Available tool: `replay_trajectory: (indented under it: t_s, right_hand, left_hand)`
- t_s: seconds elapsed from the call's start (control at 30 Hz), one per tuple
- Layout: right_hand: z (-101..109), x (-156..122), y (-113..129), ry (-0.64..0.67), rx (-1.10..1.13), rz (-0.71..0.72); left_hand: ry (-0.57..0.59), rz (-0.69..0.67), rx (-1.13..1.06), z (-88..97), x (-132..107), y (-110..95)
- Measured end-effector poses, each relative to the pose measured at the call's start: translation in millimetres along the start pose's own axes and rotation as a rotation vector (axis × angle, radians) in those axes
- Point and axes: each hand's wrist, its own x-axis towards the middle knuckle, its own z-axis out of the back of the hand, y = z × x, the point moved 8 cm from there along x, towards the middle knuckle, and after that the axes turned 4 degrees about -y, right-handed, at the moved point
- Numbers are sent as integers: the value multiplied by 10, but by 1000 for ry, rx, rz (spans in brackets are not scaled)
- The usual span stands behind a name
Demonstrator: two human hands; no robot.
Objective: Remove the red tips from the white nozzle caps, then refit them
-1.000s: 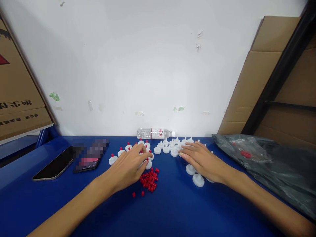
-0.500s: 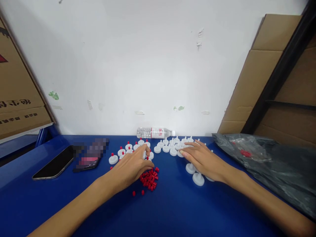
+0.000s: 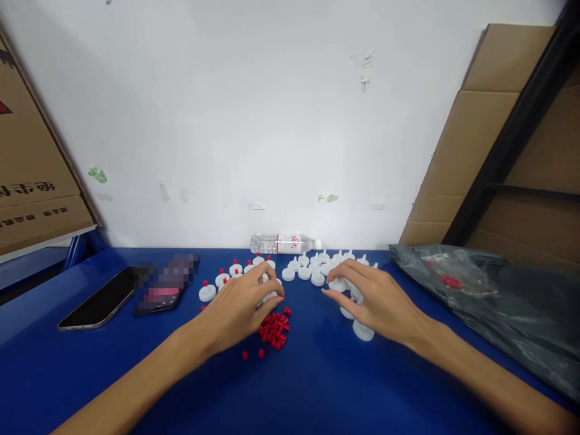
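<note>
My left hand (image 3: 242, 297) is closed in a pinch, thumb and index fingertips together just above a pile of small red caps (image 3: 273, 331). What lies between those fingertips is too small to make out. Under and behind this hand stand several white round lids with red-tipped spouts (image 3: 207, 293). My right hand (image 3: 369, 296) curves over white spouted lids (image 3: 363, 330) without red tips. Its thumb and index finger are apart, with a white lid (image 3: 338, 284) showing between them; no firm hold on it is visible. More bare-spouted lids (image 3: 318, 279) stand beyond its fingertips.
A clear plastic bottle (image 3: 286, 243) lies against the wall. Two phones, one black (image 3: 102, 299) and one partly blurred (image 3: 158, 302), lie on the left of the blue table (image 3: 290, 393). A dark plastic bag (image 3: 489, 314) covers the right side. Cardboard (image 3: 38, 163) stands at the left.
My left thumb and index fingertips have come together. My right hand has drawn its fingers in from reaching forward to a curved shape, its thumb shifting left and away from the index finger.
</note>
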Motion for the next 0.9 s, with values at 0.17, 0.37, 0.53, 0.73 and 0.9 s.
replay_trajectory:
  t_s: [0.17, 0.37, 0.53, 0.73, 0.9]
  right_hand:
    - [-80, -59, 271, 44, 130, 125]
    - [-67, -115, 434, -23, 208, 173]
    - [21, -135, 535, -104, 227, 260]
    - [36, -148, 563, -133, 236, 288]
    - [-17, -163, 542, -122, 267, 250]
  left_hand:
    - [-143, 221, -414, 85, 13, -3]
    - [-105, 314, -704, 3, -3, -77]
    - [-35, 350, -867, -94, -13, -123]
    - [-22, 357, -867, -95, -26, -135]
    - [-61, 120, -487, -37, -2, -171]
